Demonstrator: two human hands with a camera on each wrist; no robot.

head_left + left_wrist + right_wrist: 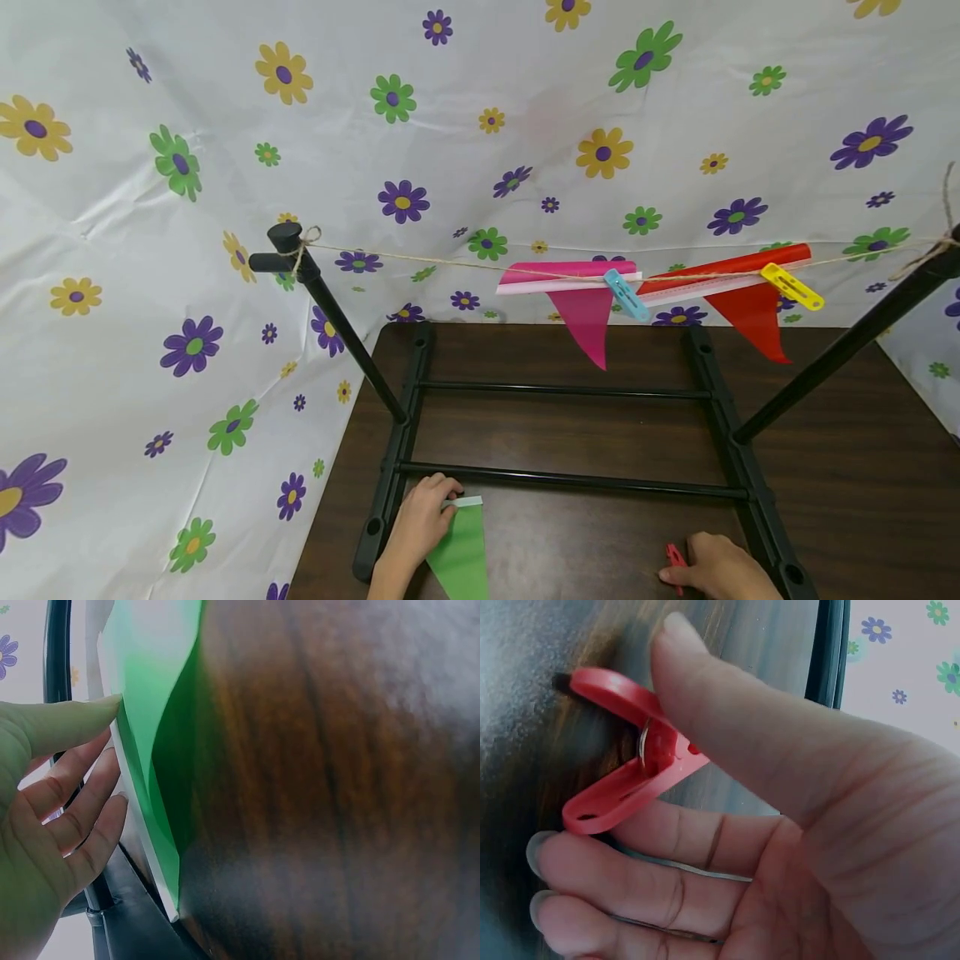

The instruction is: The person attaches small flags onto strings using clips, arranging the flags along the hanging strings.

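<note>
A green triangular pennant with a white folded top strip is near the front of the table. My left hand pinches it at that strip, thumb on one side and fingers behind, as the left wrist view shows. Between the thumb and index finger of my right hand is a red clothespin; its two handle ends stand spread apart. Above, a pink pennant hangs on a string with a blue clothespin. Beside it hangs a red pennant with a yellow clothespin.
A black frame stands on the dark wooden table, with a left post and a right post that carry the string. Low crossbars join its sides. A white flowered cloth covers the back and left.
</note>
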